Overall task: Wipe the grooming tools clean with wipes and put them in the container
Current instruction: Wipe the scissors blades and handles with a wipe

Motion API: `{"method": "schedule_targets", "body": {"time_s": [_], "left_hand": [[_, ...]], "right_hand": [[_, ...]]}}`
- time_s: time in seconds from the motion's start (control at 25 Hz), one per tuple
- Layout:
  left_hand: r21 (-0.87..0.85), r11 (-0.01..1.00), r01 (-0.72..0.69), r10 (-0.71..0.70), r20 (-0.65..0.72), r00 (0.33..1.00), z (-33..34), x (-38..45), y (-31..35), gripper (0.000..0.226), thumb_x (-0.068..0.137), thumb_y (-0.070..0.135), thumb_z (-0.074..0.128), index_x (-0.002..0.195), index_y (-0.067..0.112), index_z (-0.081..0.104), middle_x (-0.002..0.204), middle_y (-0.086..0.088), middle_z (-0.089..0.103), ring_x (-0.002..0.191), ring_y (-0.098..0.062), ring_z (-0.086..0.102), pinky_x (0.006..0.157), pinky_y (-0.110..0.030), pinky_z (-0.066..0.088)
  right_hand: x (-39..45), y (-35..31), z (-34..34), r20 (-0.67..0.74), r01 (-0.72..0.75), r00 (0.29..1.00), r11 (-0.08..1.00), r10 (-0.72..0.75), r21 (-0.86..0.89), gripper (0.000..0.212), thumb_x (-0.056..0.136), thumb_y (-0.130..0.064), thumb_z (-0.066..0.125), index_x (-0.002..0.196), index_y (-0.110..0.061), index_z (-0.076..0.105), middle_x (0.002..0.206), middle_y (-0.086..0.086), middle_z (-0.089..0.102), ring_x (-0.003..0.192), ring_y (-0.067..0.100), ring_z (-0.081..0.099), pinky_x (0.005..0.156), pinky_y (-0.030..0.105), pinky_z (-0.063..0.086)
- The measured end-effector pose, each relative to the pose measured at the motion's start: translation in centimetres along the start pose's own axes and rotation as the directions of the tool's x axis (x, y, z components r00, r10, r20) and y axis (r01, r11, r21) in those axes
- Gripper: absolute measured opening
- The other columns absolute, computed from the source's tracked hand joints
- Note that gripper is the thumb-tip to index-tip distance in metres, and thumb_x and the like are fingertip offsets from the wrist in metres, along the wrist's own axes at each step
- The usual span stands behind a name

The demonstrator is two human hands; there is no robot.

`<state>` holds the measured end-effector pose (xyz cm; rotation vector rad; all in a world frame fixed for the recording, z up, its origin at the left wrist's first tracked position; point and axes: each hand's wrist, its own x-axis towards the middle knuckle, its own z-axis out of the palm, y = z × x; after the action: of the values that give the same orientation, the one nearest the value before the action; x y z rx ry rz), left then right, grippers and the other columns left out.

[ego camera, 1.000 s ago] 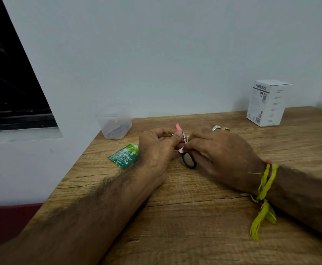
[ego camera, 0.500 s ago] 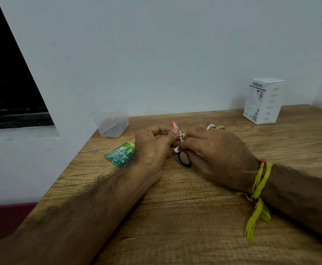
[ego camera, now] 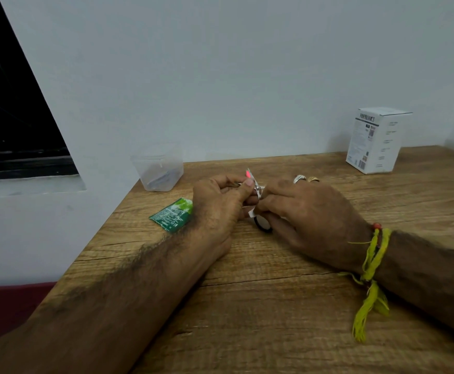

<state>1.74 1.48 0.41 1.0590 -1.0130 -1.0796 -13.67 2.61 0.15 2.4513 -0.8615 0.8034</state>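
Left hand point(ego camera: 217, 203) pinching scissors point(ego camera: 255, 190), right hand point(ego camera: 301, 211) pinching wipe point(ego camera: 252, 211) round them, clear tub point(ego camera: 158, 170) beyond-left holding blurred bluish items, green sachet point(ego camera: 172, 218) just left

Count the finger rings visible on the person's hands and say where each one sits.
2: a silver ring and a gold ring, side by side on neighbouring fingers of the right hand. Curled fingers may hide others.

Both hands point(ego camera: 220, 203) point(ego camera: 307, 211) pinch scissors point(ego camera: 257, 188) w/ wipe point(ego camera: 251, 211).
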Motion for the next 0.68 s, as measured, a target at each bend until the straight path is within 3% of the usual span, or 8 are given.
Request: {"method": "schedule_targets", "body": {"time_s": [0.28, 0.4, 0.68], "left_hand": [[-0.024, 1.000, 0.012, -0.012, 0.018, 1.000, 0.09, -0.08, 0.13, 0.014, 0.091, -0.001, 0.068, 0.079, 0.004, 0.066, 0.058, -0.002, 0.070, 0.050, -0.010, 0.066, 0.048, -0.023, 0.057], [-0.028, 1.000, -0.002, 0.002, 0.011, 1.000, 0.14, 0.04, -0.01, 0.011, 0.091, 0.000, 0.069, 0.081, 0.004, 0.066, 0.059, -0.003, 0.069, 0.050, -0.010, 0.065, 0.049, -0.025, 0.057], [0.031, 0.999, -0.036, 0.036, -0.008, 0.999, 0.03, 0.38, -0.45, 0.010, 0.090, 0.001, 0.070, 0.082, 0.006, 0.067, 0.064, -0.007, 0.068, 0.054, -0.015, 0.065, 0.057, -0.033, 0.058]], "right_hand": [[-0.27, 0.77, 0.48, 0.045, 0.014, 0.999, 0.992, -0.020, 0.129, 0.026, 0.092, -0.031, 0.049, 0.096, -0.023, 0.074, 0.095, -0.004, 0.066, 0.085, 0.021, 0.065, 0.063, 0.034, 0.050], [-0.32, 1.03, 0.55, 0.048, 0.029, 0.998, 0.979, -0.040, 0.203, 0.016, 0.090, -0.022, 0.060, 0.101, -0.023, 0.073, 0.097, -0.003, 0.067, 0.087, 0.021, 0.065, 0.063, 0.036, 0.054], [-0.35, 0.92, 0.56, 0.071, 0.057, 0.995, 0.987, -0.069, 0.152, 0.018, 0.085, -0.024, 0.061, 0.098, -0.023, 0.074, 0.096, -0.003, 0.068, 0.086, 0.021, 0.067, 0.059, 0.037, 0.056]]}}
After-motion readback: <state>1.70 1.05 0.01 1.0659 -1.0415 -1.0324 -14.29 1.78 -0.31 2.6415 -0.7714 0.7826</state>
